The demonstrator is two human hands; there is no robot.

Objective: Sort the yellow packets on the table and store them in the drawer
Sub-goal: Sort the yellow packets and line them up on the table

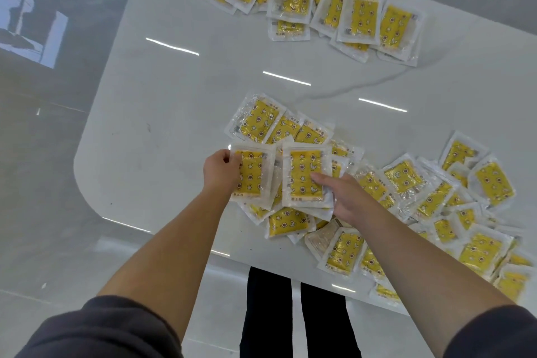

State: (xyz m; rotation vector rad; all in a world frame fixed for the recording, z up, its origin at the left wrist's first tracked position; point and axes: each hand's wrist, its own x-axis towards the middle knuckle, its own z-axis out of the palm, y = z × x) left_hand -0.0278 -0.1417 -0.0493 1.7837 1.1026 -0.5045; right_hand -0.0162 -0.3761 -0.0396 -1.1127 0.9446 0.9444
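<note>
- While both hands work above the near heap (pixel 436 197) of yellow packets, the step in hand looks like sorting: single packets are picked out and squared up, and storing has not begun.
- Left hand (pixel 222 170): its fingers are curled round the left edge of 1 packet, the left packet (pixel 251 176), holding it face up just over the heap.
- Right hand (pixel 345 197): the thumb lies along the face of the right packet (pixel 305 177) and the other fingers are hidden beneath it, so it reads as a pinch (how tight, I cannot tell).
- These 2 held packets sit side by side with their edges nearly touching, both with the long side pointing away from the person.
- Most packets lie jumbled and overlapping on the near right part of the white table (pixel 162 113). A far row (pixel 319 6) sits well apart near the far edge, laid roughly parallel; I take it for the sorted lot.
- No drawer is in view.
- Next move, as I judge it: bring the 2 packets into 1 aligned stack, or carry them to the far row. The glossy wrappers will likely slide on each other, so a firm pinch across both is called for.
- Dark trousers (pixel 270 314) and grey floor (pixel 58 154) show beyond the table's near edge.
</note>
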